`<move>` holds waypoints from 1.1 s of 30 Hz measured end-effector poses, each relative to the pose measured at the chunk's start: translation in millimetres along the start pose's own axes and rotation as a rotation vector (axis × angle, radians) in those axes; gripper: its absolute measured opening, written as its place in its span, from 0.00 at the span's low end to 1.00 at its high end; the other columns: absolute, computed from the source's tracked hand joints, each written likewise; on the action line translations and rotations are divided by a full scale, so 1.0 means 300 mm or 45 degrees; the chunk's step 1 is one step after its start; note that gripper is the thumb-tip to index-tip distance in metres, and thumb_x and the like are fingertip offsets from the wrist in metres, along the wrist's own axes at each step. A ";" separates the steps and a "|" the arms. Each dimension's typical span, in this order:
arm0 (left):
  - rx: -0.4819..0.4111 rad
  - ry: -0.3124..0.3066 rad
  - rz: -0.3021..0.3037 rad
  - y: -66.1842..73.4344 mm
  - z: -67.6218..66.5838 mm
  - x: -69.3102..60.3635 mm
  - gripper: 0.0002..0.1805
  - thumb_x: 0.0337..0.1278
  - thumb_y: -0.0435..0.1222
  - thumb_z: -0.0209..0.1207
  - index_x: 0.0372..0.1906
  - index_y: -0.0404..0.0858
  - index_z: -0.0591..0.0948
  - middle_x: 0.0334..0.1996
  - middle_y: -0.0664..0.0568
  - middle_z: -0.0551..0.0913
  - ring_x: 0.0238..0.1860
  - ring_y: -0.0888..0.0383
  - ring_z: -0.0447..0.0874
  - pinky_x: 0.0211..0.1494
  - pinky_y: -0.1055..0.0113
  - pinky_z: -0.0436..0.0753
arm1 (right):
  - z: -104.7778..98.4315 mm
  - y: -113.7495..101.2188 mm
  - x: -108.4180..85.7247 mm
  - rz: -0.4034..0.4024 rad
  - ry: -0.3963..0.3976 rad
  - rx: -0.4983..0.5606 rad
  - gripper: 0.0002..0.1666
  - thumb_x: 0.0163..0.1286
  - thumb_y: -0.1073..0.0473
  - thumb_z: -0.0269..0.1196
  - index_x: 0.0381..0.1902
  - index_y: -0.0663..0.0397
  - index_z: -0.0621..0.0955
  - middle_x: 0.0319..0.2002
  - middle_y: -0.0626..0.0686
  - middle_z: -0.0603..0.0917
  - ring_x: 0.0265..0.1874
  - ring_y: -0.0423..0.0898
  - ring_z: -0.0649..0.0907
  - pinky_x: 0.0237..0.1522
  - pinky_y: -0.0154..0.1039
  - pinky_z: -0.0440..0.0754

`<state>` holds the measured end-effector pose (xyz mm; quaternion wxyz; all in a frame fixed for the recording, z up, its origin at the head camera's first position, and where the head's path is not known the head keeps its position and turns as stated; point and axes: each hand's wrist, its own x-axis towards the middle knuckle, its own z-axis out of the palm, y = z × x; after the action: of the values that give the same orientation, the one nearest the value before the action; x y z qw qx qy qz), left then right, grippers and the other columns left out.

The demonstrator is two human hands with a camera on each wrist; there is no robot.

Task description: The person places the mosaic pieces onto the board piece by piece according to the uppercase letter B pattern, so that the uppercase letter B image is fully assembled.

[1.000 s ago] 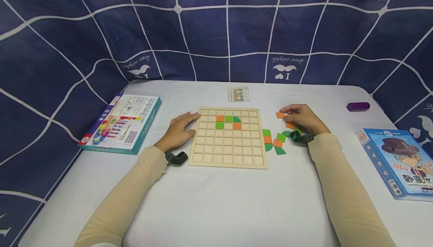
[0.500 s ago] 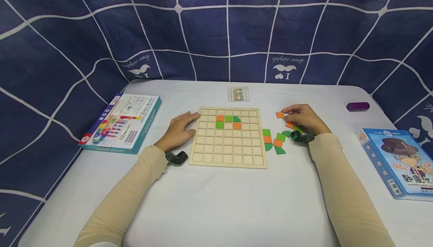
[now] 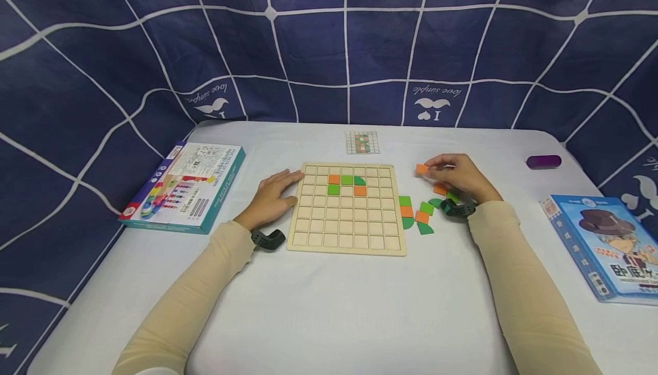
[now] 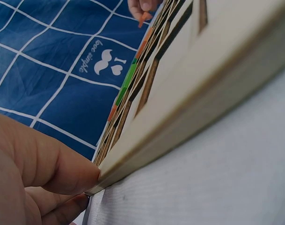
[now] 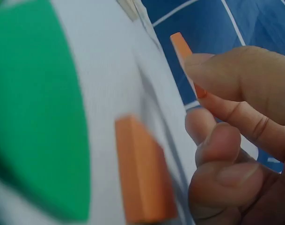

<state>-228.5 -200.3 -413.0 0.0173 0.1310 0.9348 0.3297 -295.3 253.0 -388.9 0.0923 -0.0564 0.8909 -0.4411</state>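
In the head view the wooden grid board (image 3: 345, 226) holds several orange and green pieces in its upper rows. At its left edge rests the left hand (image 3: 271, 199); in the left wrist view its thumb and fingers touch the board's rim (image 4: 147, 145), fingers extended. Right of the board, the right hand (image 3: 459, 178) pinches an orange square (image 3: 421, 169) between thumb and index finger, lifted off the cloth in the right wrist view. Loose green and orange pieces (image 3: 422, 217) lie between the board and that hand, some partly hidden under its wrist.
A small patterned card (image 3: 362, 142) lies behind the board. At the left is a teal-edged box (image 3: 187, 186), at the right a blue box (image 3: 612, 244), and a purple object (image 3: 544, 162) sits at the back right. A dark blue curtain hangs behind the table.
The right hand's orange square has shifted slightly left and up, now raised between the fingertips. The left hand and the board have stayed in place.
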 end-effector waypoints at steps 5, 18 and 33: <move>0.003 0.003 0.001 -0.005 0.003 0.002 0.37 0.65 0.32 0.57 0.80 0.34 0.71 0.82 0.43 0.67 0.86 0.42 0.52 0.86 0.42 0.45 | 0.010 -0.039 -0.002 -0.049 -0.020 0.018 0.24 0.75 0.58 0.71 0.62 0.67 0.83 0.42 0.51 0.88 0.30 0.43 0.78 0.30 0.31 0.77; 0.004 0.001 0.000 -0.007 0.006 0.004 0.37 0.65 0.33 0.57 0.81 0.34 0.70 0.82 0.43 0.67 0.86 0.43 0.52 0.87 0.42 0.45 | 0.080 -0.135 -0.001 -0.031 -0.056 0.234 0.27 0.74 0.60 0.73 0.65 0.66 0.80 0.33 0.45 0.92 0.21 0.40 0.79 0.25 0.31 0.75; 0.007 -0.005 -0.004 -0.003 0.004 0.002 0.37 0.66 0.33 0.57 0.81 0.34 0.70 0.82 0.43 0.67 0.86 0.43 0.52 0.87 0.43 0.45 | 0.198 -0.213 -0.002 -0.051 -0.101 0.449 0.24 0.72 0.66 0.72 0.63 0.69 0.80 0.31 0.45 0.92 0.22 0.39 0.81 0.25 0.30 0.78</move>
<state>-229.3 -199.9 -414.5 0.0191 0.1300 0.9359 0.3268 -280.9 168.5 -373.1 0.1270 -0.0746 0.7940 -0.5898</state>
